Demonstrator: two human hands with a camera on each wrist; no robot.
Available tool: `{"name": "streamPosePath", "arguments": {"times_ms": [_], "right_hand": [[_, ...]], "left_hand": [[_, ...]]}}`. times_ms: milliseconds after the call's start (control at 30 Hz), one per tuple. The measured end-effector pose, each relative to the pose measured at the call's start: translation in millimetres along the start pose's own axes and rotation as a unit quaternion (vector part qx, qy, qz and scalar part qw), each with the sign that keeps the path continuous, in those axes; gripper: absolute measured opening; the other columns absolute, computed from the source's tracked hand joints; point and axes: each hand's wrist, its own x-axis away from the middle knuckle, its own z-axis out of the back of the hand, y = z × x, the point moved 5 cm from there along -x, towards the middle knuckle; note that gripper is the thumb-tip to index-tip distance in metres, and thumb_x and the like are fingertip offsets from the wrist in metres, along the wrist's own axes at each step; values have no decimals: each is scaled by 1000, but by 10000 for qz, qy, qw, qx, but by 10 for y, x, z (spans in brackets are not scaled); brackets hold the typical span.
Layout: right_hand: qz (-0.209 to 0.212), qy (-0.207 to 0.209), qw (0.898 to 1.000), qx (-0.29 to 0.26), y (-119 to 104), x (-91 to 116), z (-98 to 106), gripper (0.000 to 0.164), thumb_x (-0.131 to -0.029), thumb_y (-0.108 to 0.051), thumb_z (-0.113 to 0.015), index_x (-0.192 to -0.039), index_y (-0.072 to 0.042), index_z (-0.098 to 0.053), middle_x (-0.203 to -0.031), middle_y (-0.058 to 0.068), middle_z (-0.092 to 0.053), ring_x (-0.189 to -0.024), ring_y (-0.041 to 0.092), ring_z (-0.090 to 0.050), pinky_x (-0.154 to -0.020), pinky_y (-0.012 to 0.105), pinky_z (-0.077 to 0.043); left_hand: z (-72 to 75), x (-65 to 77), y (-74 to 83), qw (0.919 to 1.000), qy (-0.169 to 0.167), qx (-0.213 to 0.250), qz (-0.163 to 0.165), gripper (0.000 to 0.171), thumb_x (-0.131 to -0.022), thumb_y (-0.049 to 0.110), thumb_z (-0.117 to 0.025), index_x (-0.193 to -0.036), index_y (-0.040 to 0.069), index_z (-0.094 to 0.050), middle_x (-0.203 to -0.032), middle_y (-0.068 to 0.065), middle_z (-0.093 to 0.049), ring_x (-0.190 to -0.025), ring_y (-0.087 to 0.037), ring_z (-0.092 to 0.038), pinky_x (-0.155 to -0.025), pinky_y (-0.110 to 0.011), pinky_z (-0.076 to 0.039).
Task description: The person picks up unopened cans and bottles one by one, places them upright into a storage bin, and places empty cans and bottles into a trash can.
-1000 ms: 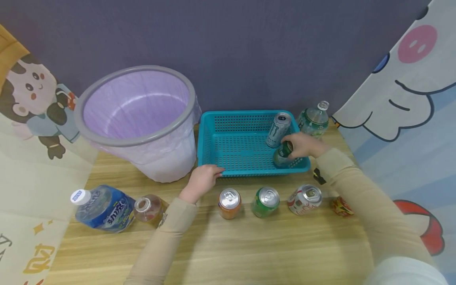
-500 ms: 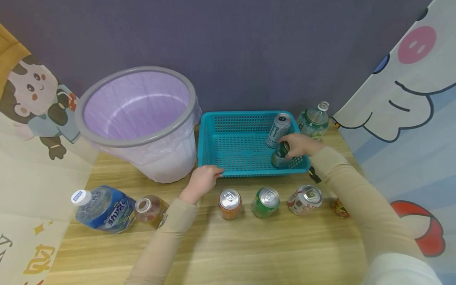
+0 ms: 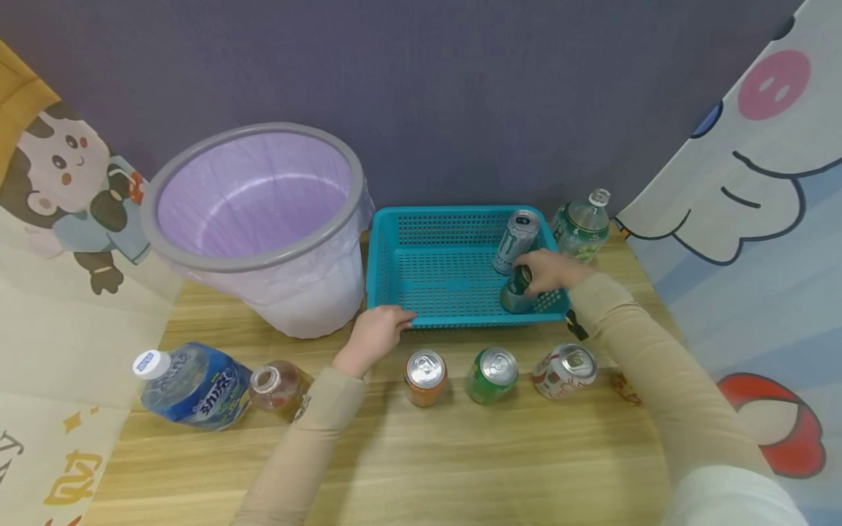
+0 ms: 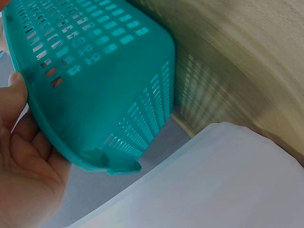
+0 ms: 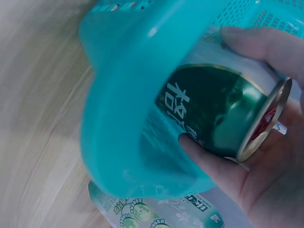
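My left hand (image 3: 377, 337) pinches the front rim of a teal plastic basket (image 3: 470, 320) near its left corner. In the left wrist view the thumb lies on one face of the basket wall (image 4: 109, 80), with fingers curled on the other. Inside the basket, at the front right, stands a green and silver drink can (image 3: 515, 296). My right hand (image 3: 549, 270) grips it near the top, with fingers and thumb on either side of the can (image 5: 213, 104). Just behind it in the basket is a tall grey energy drink can (image 3: 517, 241).
A lined lilac bin (image 3: 253, 248) stands left of the basket. In front are an orange can (image 3: 425, 378), a green can (image 3: 492, 375) and a white can (image 3: 564, 371). A blue-labelled bottle (image 3: 197, 387), a brown bottle (image 3: 276, 389) and a green-labelled bottle (image 3: 582, 226) stand nearby.
My right hand has shifted slightly left with the green and silver can, which now sits a little lower in the basket. The left hand stays on the rim.
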Motion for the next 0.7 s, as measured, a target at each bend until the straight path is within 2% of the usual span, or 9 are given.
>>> {"name": "streamPosePath", "arguments": {"times_ms": [233,467,633,700], "right_hand": [[85,88,9999,77,-16,-42,3,64,-72,-10,-74,-129,7,-51,-90,10,-60,-74,20,-51,-66,35,-45],[245,138,9995,166,-70,-82,23,65,-71,-11,-76,-128,8,-52,-76,7,-55,-69,19,-48,-68,37,-45],[292,223,9993,79,-80,-80,35,67,-71,-10,-78,-129,8,-51,-86,10,-59,-76,21,-51,-74,41,-47],[314,240,9992,27,-84,-72,38,67,-72,-11,-78,-129,9,-51,-87,11,-59,-75,21,-50,-71,41,-46]], "left_hand": [[25,5,19,9999,94,-32,-62,19,-87,9,-67,-104,7,-73,-99,-10,-73,-90,-25,-69,-77,-38,-57],[22,5,9,10000,87,5,-41,19,-87,8,-67,-104,7,-73,-99,-9,-73,-90,-26,-69,-77,-38,-57],[14,2,3,9999,118,-7,-29,19,-86,8,-68,-104,7,-73,-99,-10,-73,-90,-26,-69,-77,-38,-57],[16,4,4,9999,127,-12,-26,19,-86,8,-68,-104,7,-73,-99,-10,-72,-91,-26,-69,-78,-38,-57]]}}
